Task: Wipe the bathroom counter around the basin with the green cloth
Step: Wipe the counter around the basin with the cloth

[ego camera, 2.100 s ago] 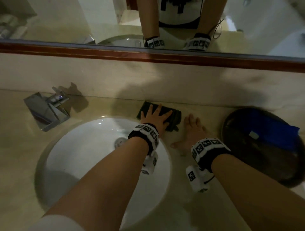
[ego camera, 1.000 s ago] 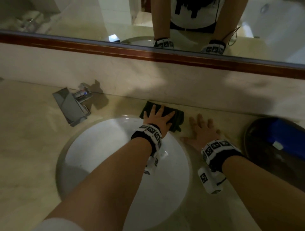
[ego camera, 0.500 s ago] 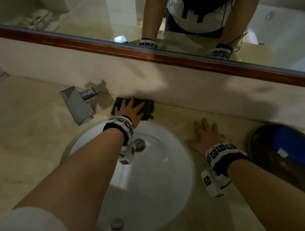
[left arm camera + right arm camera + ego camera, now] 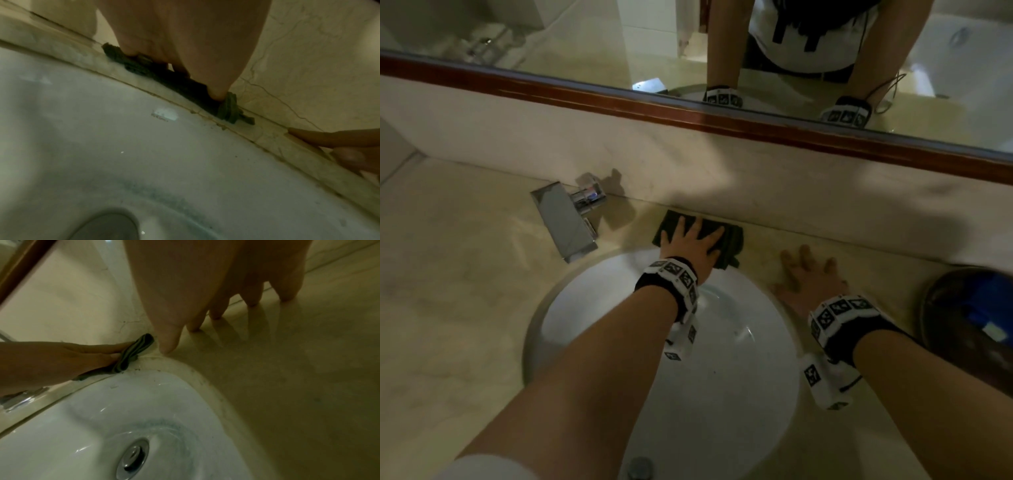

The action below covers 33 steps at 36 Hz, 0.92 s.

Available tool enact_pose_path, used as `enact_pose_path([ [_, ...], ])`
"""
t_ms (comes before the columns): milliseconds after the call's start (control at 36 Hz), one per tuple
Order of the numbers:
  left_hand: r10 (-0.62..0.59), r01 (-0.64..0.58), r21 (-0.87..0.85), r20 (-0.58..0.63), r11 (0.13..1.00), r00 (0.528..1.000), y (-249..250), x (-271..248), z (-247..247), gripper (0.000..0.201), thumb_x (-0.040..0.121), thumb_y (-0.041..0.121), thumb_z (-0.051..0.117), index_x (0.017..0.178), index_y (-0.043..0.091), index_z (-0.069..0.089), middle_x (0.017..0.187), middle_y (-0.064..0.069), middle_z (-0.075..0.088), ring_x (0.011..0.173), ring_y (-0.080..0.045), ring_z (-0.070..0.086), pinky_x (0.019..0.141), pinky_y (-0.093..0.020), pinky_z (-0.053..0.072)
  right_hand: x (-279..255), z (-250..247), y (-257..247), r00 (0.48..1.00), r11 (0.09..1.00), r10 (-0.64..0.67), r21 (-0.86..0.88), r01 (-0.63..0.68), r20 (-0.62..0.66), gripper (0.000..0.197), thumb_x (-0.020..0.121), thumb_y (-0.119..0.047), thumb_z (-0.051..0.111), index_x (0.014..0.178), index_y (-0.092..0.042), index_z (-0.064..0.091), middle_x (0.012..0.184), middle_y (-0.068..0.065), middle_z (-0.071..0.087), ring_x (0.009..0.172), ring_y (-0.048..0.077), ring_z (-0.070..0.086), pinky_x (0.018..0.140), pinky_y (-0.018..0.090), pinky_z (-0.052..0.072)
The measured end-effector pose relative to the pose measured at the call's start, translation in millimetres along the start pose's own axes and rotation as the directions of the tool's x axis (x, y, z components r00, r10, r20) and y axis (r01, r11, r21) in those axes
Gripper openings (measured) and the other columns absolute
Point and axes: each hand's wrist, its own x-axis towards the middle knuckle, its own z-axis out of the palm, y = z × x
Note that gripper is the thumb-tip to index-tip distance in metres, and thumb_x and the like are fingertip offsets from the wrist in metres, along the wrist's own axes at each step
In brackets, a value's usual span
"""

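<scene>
I see my left hand (image 4: 690, 240) pressing flat, fingers spread, on the green cloth (image 4: 729, 241), which lies folded in the centre of the head frame on the counter (image 4: 465, 274), between the basin (image 4: 722, 377) rim and the back wall. My right hand (image 4: 808, 277) rests flat with fingers splayed on bare counter right of the cloth, holding nothing. The faucet (image 4: 565, 222) sits upper left of the basin, a dark round bowl (image 4: 962, 315) at the right edge.

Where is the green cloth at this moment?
In the head view the green cloth lies flat under the left hand on the counter strip behind the basin, right of the tap.
</scene>
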Motion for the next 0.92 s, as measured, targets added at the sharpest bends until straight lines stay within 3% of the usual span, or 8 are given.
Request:
enact_pose_path([
  [444,-0.215,0.202,-0.133,-0.089,0.970,0.973,-99,-3,-11,0.053,0.100,0.055,0.026,0.151,0.049,0.010,0.163,0.003,-0.001,0.148,-0.033,-0.003,0.115,-0.063,0.002,13,2,5,1.000,0.998,-0.012,-0.059,0.014,0.027,0.081,0.083,-0.079,0.027,0.148,-0.047,-0.010,0.159,-0.009,-0.020,0.144,0.045,-0.010,0.116,0.059,0.013],
  [750,-0.276,0.265,-0.156,-0.060,0.952,0.959,-76,0,-11,0.053,0.101,0.053,0.025,0.151,0.048,0.007,0.163,0.004,-0.005,0.148,-0.033,-0.008,0.115,-0.062,0.001,10,-1,6,0.999,0.999,-0.021,-0.033,0.023,0.038,0.079,0.088,-0.072,0.035,0.149,-0.047,-0.008,0.158,-0.012,-0.021,0.144,0.043,-0.011,0.115,0.060,0.015],
  [917,-0.191,0.189,-0.103,-0.017,0.977,0.981,-35,5,-9,0.055,0.101,0.052,0.024,0.151,0.048,0.002,0.163,0.000,-0.006,0.148,-0.033,-0.009,0.115,-0.062,0.000,-5,-9,17,0.997,0.996,-0.071,0.062,0.069,0.030,0.074,0.095,-0.056,0.044,0.153,-0.037,0.003,0.160,-0.011,-0.013,0.147,0.033,-0.008,0.117,0.048,0.011],
])
